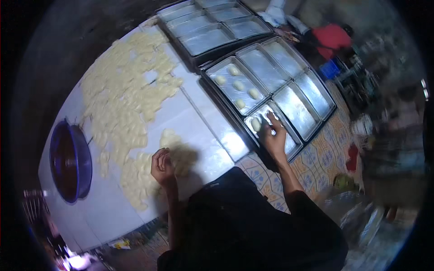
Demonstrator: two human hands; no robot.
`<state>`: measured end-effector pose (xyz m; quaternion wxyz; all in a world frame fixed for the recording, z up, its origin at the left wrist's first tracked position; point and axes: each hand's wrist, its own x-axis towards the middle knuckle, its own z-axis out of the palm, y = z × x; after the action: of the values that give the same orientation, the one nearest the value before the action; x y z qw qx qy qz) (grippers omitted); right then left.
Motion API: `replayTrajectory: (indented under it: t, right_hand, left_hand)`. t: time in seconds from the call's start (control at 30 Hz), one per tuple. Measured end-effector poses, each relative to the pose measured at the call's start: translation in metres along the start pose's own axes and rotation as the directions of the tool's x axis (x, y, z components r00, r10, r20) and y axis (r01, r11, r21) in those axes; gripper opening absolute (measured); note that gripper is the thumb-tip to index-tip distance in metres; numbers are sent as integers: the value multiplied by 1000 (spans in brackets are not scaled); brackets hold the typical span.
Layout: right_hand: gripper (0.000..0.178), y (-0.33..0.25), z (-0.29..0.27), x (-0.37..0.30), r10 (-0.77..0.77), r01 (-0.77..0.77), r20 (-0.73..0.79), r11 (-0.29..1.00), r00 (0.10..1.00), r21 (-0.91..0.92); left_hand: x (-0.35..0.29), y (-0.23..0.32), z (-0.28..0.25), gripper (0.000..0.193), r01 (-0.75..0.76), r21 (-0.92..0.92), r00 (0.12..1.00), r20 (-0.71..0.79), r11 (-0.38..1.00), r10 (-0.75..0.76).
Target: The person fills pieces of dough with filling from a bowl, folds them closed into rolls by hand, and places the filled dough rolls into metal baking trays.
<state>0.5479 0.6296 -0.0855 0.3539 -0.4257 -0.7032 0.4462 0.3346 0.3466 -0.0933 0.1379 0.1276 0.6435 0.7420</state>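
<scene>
While the right hand (274, 135) reaches into the near compartment of the metal tray (312, 119) at centre right, its fingers spread flat beside a pale dough piece (256, 124), the left hand (162, 166) sits at lower centre with fingers curled on dough at the edge of the dough heap (129, 99). Five dough balls (238, 86) lie in the next compartment, and a blue-rimmed bowl (70, 160) stands at the left of the white table (199, 122).
</scene>
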Motion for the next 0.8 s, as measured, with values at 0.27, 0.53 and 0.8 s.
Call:
replayTrajectory:
  t: [0.27, 0.53, 0.8]
  right_hand:
    - [26, -74, 185, -13, -186, 102, 756, 982, 628, 157]
    - [19, -59, 298, -11, -460, 662, 821, 736, 338, 140]
    - [14, -131, 208, 69, -437, 256, 256, 812, 862, 525]
  left_hand:
    - [11, -38, -19, 51, -373, 659, 926, 225, 653, 303]
    - [29, -44, 18, 75, -40, 983, 999, 35, 176, 34]
    - [39, -46, 14, 84, -3, 980, 1000, 4, 201, -6]
